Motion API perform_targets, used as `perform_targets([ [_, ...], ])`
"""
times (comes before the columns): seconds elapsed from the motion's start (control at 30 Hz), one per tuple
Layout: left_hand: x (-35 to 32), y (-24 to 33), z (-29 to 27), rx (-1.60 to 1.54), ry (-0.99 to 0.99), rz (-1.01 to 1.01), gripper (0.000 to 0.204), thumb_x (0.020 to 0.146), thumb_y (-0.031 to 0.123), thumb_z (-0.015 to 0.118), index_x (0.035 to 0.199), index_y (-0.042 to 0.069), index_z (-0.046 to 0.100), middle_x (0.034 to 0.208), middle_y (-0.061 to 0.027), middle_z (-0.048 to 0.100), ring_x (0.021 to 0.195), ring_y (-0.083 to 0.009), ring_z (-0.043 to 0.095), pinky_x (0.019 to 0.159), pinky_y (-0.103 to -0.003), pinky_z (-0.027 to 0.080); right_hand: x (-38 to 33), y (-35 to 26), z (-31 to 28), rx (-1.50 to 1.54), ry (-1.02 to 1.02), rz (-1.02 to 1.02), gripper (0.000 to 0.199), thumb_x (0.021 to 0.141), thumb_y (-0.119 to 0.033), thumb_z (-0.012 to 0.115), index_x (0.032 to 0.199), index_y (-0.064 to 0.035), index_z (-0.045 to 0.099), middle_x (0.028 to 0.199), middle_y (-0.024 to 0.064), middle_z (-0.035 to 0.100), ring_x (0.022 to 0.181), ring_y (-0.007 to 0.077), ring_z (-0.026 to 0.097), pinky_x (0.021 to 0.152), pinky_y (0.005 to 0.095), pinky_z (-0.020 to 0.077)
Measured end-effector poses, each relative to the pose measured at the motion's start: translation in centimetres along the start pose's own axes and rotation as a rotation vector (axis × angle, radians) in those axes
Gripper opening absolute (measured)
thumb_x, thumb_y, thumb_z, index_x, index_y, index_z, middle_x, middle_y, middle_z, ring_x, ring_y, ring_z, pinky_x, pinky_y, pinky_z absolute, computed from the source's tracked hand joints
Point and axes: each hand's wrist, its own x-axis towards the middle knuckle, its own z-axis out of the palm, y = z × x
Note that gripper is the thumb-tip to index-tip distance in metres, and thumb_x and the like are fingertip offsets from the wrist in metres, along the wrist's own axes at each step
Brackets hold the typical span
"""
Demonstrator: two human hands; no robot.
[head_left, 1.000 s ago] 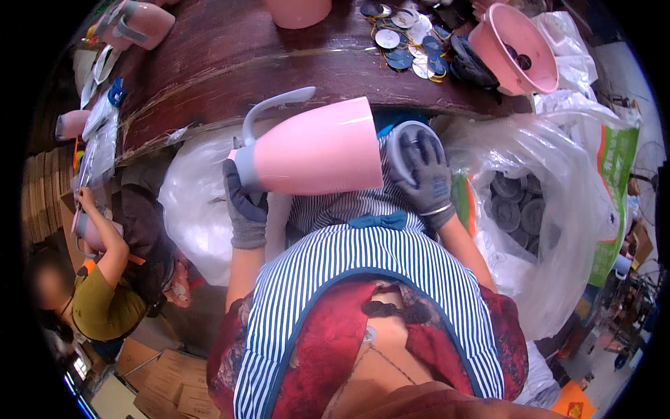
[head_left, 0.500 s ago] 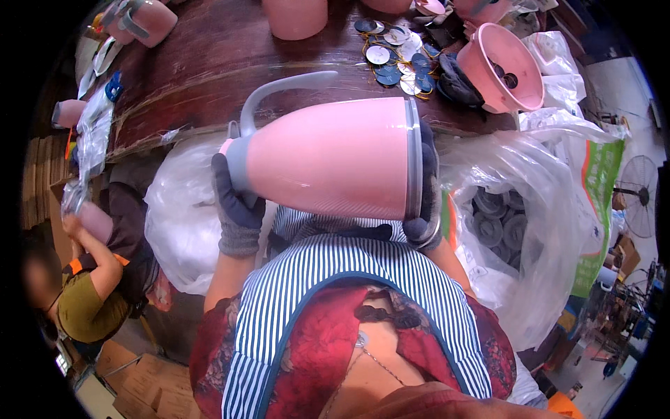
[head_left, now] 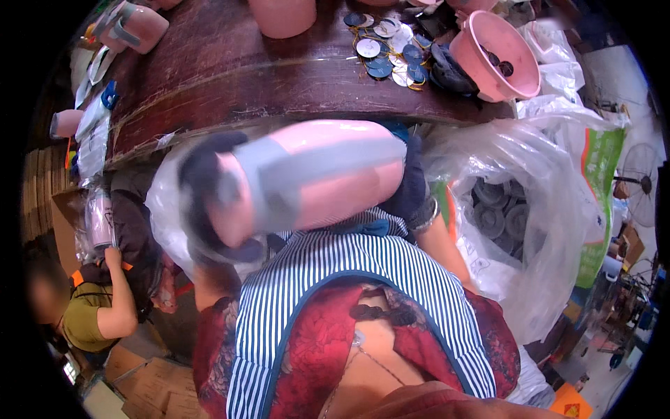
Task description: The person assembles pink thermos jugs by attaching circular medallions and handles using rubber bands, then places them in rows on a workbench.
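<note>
A pink insulated jug (head_left: pixel 335 192) with a grey handle (head_left: pixel 314 171) lies sideways between my gloved hands, above my lap and just in front of the table edge. Smeared by motion, my left hand (head_left: pixel 199 174) wraps round the jug's pink lid end. My right hand (head_left: pixel 412 185) is closed on the base end, with most of its fingers hidden behind the jug. The handle side now faces up toward me.
On the dark table (head_left: pixel 216 91) lie round tags with strings (head_left: pixel 391 52), beside a pink basin (head_left: pixel 499 59) and more pink jugs (head_left: pixel 283 15). An open plastic bag of grey round parts (head_left: pixel 495 216) stands at right. A co-worker (head_left: pixel 105 314) handles a bagged jug at left.
The jug has rolled in my hands, bringing its handle from the far side to the top. Its lid end has dipped toward me. The co-worker's hands have moved lower on their jug.
</note>
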Motion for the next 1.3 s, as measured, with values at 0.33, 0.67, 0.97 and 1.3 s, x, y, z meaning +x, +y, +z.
perform_targets([
  [0.33,4.2,-7.8,-0.1,-0.366,-0.481,-0.177,0.099,0.072,0.051,0.080,0.146,0.000,0.039,0.143,-0.0190,0.050,0.135,-0.0285,0.045,0.113,-0.041,0.033,-0.3,0.1,-12.9,-1.545,-0.020,-0.378,0.041,0.103,-0.033,0.043,0.135,-0.0077,0.050,0.118,0.0078,0.061,0.103,0.0169,0.058,0.088,0.0337,0.0479],
  [0.67,10.0,-15.5,7.8,-0.777,-1.017,-0.304,0.104,0.057,0.037,0.090,0.143,0.000,0.045,0.145,-0.0157,0.049,0.133,-0.0284,0.046,0.114,-0.042,0.031,15.2,-13.4,0.7,-2.459,0.434,-0.965,0.035,0.085,-0.034,0.066,0.115,-0.0147,0.065,0.115,0.0137,0.064,0.104,0.0381,0.058,0.091,0.0463,0.0460],
  [0.97,8.6,-17.4,3.6,-0.096,-0.902,-0.104,0.068,0.079,0.030,0.067,0.142,0.009,0.049,0.144,-0.0127,0.050,0.135,-0.0301,0.045,0.115,-0.043,0.032,18.3,-17.7,-1.7,-1.977,0.510,-1.306,0.025,0.093,-0.017,0.063,0.115,-0.0069,0.067,0.103,0.0123,0.070,0.090,0.0252,0.067,0.079,0.0360,0.0521],
  [1.3,-1.4,-9.2,6.4,0.196,-0.100,-0.174,0.049,0.088,0.028,0.068,0.133,0.012,0.056,0.137,-0.0152,0.050,0.125,-0.0335,0.048,0.106,-0.045,0.037,8.6,-8.8,5.1,-0.849,0.305,-0.527,0.033,0.103,-0.027,0.049,0.122,-0.0012,0.057,0.101,0.0088,0.068,0.080,0.0156,0.069,0.063,0.0238,0.0518],
])
